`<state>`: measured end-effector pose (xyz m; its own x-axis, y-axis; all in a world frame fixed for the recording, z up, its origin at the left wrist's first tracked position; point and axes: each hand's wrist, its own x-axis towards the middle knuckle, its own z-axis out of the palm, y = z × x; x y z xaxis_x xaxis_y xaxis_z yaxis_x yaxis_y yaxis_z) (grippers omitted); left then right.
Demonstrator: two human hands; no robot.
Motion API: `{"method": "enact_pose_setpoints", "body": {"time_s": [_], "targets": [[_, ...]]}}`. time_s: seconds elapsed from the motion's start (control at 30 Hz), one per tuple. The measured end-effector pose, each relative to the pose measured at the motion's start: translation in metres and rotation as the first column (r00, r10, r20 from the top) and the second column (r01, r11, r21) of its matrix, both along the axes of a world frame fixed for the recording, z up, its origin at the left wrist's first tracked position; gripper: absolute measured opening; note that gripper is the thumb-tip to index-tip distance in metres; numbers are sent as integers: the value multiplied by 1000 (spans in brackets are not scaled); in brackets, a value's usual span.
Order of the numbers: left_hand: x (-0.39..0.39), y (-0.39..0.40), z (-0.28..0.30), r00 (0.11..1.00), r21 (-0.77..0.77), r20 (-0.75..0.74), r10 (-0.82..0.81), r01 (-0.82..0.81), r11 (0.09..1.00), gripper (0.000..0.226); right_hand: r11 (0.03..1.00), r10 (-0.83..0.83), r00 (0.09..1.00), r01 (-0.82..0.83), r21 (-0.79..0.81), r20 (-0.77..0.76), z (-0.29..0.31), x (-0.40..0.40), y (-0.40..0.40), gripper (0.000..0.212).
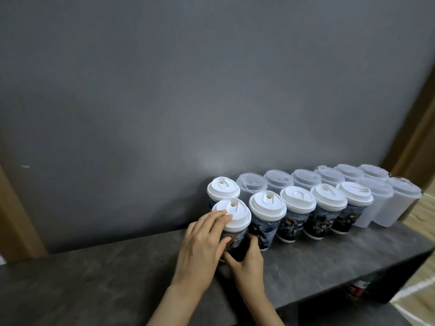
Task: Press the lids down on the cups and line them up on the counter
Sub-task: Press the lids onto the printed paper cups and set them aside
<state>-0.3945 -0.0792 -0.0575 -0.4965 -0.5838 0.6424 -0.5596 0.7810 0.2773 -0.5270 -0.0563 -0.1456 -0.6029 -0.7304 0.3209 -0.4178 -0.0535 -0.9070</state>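
Head view, dark grey counter [94,274] against a grey wall [164,78].

Nearest printed cup [235,241], white lid [231,215] on, stands on the counter at about 6 o'clock of the cup group, at the left end of the front row. Both hands on it.

Left hand [200,245]: fingertips [223,214] lie on the lid's left rim, thumb against the cup wall at 9 o'clock. Grip closed around the cup and lid.

Right hand [247,257]: wrapped around the cup's lower body from 4–5 o'clock, thumb across the front near the base. Grip pinching the cup.

Front row runs toward 2 o'clock: four more printed cups with white lids [267,204], each just beside the next. One more printed cup [223,190] stands directly behind the held one, at 12 o'clock of it, touching or nearly so; cannot tell which.

Translucent lidded cups [306,181] form a back row along the wall; more [397,203] continue at the right end, 2–3 o'clock.

Wooden trim [414,128] at far right.
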Motion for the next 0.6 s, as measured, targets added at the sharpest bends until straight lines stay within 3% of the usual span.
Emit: {"method": "enact_pose_setpoints", "body": {"time_s": [0.47, 0.6], "targets": [[-26, 14, -12, 969, -48, -174, 174, -185, 982, 41, 999, 38, 991, -38, -2, 125, -6, -6, 3, 69], [1, 22, -33, 920, -74, -274, 282, -312, 947, 31, 998, 37, 998, -40, 53, 57, -13, 1, 26, 56]]}}
